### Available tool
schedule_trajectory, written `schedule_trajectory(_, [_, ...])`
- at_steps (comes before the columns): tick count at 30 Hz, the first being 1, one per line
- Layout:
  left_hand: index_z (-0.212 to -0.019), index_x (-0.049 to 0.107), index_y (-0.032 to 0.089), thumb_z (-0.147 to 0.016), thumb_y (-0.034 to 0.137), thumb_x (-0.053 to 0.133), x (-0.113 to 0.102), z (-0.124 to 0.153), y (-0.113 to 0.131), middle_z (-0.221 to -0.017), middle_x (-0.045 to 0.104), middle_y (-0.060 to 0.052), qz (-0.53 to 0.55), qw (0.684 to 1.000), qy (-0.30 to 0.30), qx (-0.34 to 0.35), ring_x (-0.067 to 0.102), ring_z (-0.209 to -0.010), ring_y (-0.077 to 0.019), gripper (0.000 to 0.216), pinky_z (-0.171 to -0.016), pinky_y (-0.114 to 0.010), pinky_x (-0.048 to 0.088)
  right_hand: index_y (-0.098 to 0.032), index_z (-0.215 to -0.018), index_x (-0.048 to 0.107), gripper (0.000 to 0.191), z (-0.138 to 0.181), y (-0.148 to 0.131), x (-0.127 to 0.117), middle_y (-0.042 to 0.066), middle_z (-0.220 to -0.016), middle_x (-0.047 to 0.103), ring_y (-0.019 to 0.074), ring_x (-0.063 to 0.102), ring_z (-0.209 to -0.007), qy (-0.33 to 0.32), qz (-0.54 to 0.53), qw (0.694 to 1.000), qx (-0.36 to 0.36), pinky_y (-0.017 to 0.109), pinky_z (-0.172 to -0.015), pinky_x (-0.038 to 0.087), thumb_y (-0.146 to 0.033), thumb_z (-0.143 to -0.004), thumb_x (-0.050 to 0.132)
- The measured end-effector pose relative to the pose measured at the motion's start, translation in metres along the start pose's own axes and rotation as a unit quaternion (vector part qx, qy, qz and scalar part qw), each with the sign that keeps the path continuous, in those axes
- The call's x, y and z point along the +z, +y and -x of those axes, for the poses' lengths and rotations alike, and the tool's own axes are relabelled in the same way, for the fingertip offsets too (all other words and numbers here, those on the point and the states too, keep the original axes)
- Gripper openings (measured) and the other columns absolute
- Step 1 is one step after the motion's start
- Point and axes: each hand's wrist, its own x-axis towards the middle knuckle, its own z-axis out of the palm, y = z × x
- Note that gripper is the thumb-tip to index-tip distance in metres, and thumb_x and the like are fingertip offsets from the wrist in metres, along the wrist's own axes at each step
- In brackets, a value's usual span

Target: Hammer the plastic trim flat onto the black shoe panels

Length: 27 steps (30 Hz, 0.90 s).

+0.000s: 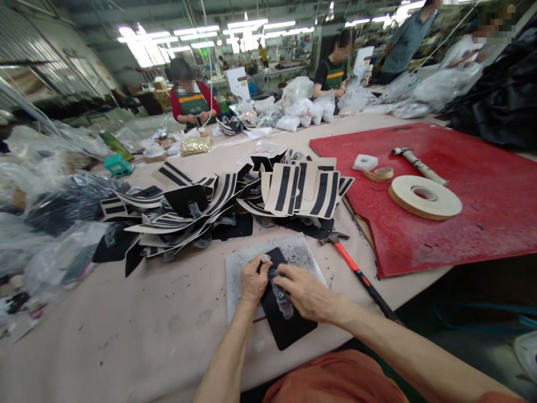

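Note:
A flat black panel [287,330] lies at a slant on a pale grey board [235,285] and reaches past its near edge. My left hand [253,282] is closed at the panel's upper left, with a small round metal-looking piece [265,258] pinched between thumb and finger. Over the panel, my right hand [306,291] has its fingers curled on a strip wrapped in clear plastic [283,302]. Those fingertips are partly blurred. A claw hammer with a red and black handle [356,270] rests to the right of the board. Dark crumbs are scattered on the board.
A heap of striped black and cream panels [188,218] spreads beyond the board. On the right, a red sheet [419,246] carries a large tape roll [425,197], a smaller roll [378,174] and another hammer [419,165]. Plastic bags [62,252] lie left; several people work behind.

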Motion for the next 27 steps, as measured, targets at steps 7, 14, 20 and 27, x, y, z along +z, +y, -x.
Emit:
schedule_trajectory(7, [-0.078,0.054,0.018,-0.080,0.053,0.062,-0.010,-0.034,0.019,-0.068,0.061,0.002,0.260,0.903,0.296,-0.170,0.068,-0.062,-0.0148,0.036,-0.067,-0.032,0.057,-0.017,-0.095,0.059,0.011,-0.034,-0.021,0.038,0.008,-0.103,0.061,0.0199,0.051,-0.087,-0.061,0.033,0.995,-0.067,0.032,-0.076,0.039,-0.013,-0.089,0.050])
schedule_trajectory(14, [-0.084,0.061,0.016,-0.077,0.036,0.073,-0.077,-0.027,0.081,-0.076,0.067,0.001,0.268,0.889,0.368,-0.045,0.071,-0.070,-0.0159,0.025,-0.070,-0.032,0.060,-0.014,-0.103,0.058,0.017,-0.065,-0.036,-0.032,0.015,-0.093,0.067,0.0247,0.064,-0.078,-0.008,0.124,0.982,0.143,0.034,-0.071,0.041,-0.019,-0.091,0.047])
schedule_trajectory(20, [-0.083,0.067,0.014,-0.077,0.035,0.075,-0.066,-0.005,0.065,-0.074,0.071,-0.002,0.248,0.915,0.306,-0.093,0.071,-0.069,-0.0161,0.023,-0.066,-0.028,0.060,-0.013,-0.130,0.047,0.046,-0.052,-0.041,-0.016,0.013,-0.091,0.073,0.0293,0.071,-0.083,-0.013,0.007,0.963,0.268,0.032,-0.068,0.044,-0.040,-0.094,0.054])
schedule_trajectory(27, [-0.088,0.071,0.013,-0.080,0.040,0.071,-0.017,0.004,0.015,-0.085,0.076,-0.008,0.173,0.964,0.155,-0.127,0.073,-0.079,-0.0192,0.028,-0.076,-0.030,0.058,-0.009,-0.149,0.031,0.068,-0.013,-0.049,0.029,0.016,-0.093,0.074,0.0320,0.072,-0.088,-0.028,-0.085,0.950,0.300,0.037,-0.076,0.048,-0.046,-0.096,0.052])
